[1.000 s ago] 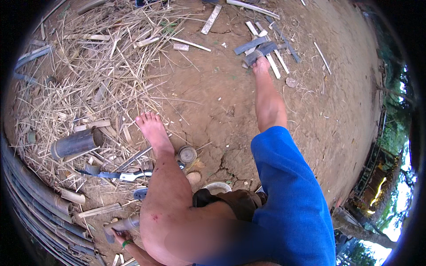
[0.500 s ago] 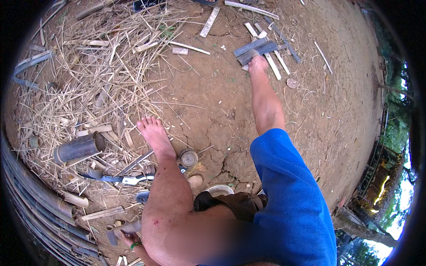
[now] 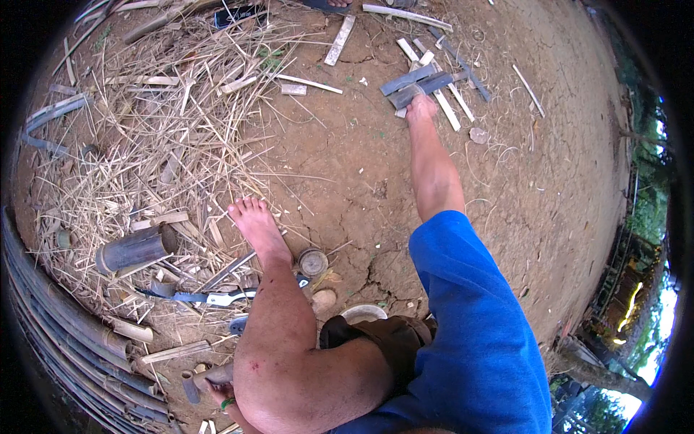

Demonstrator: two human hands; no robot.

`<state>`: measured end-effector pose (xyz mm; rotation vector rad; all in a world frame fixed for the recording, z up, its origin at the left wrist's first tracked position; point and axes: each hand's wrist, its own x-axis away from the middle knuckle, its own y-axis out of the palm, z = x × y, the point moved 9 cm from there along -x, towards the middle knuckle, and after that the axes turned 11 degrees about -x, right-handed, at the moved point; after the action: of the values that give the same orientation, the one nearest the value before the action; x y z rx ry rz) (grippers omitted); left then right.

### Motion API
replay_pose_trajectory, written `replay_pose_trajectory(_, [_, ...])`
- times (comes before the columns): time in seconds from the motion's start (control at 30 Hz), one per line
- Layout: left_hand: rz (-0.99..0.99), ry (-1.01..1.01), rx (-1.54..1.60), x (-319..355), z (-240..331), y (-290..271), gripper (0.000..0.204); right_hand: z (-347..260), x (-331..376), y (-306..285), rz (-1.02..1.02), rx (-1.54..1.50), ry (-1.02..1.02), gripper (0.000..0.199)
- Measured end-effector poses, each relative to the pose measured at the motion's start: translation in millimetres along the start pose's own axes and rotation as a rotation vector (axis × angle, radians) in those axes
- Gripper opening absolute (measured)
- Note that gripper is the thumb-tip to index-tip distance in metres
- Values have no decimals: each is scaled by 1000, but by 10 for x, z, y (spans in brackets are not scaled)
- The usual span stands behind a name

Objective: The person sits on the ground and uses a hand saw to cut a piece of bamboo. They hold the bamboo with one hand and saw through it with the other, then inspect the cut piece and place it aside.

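Low at the left, beside my bent bare leg (image 3: 289, 369), my left hand (image 3: 219, 394) is closed around a short pale bamboo piece (image 3: 219, 373); a green band circles its wrist. The leg hides part of the bamboo's far end. Touching or very near it is a short grey bamboo tube (image 3: 190, 388). Ahead of them on the ground lies a folding saw (image 3: 224, 297) with a white and black handle. My right hand does not show. At the end of my outstretched right leg (image 3: 434, 170), the foot rests against dark split bamboo pieces (image 3: 419, 87).
Long bamboo poles (image 3: 65, 329) are stacked along the left edge. Shavings (image 3: 210, 130) cover the ground, with a thick bamboo section (image 3: 136, 248) among them. A round jar-like object (image 3: 313, 262) and a pale bowl (image 3: 363, 312) sit near my legs. Another person's fingers or toes (image 3: 338, 3) show at the top edge.
The whole view has shifted slightly, so the ground things at the left sit a little lower and further right. My left hand stays on the bamboo piece.
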<state>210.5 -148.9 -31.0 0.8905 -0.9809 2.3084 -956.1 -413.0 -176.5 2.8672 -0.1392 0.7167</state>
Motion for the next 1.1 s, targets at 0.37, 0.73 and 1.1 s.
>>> replay_pose_trajectory(0.37, [-21, 9, -11, 94, 18, 78, 59, -3, 346, 34, 85, -16, -4, 42])
replay_pose_trajectory(0.73, [-133, 80, 41, 257, 27, 125, 59, -65, 380, 104, -128, 151, 72, 46])
replay_pose_trajectory(1.1, [-611, 536, 537, 2412, 1613, 931, 51, -903, 5843, 1474, -1653, 450, 343, 50])
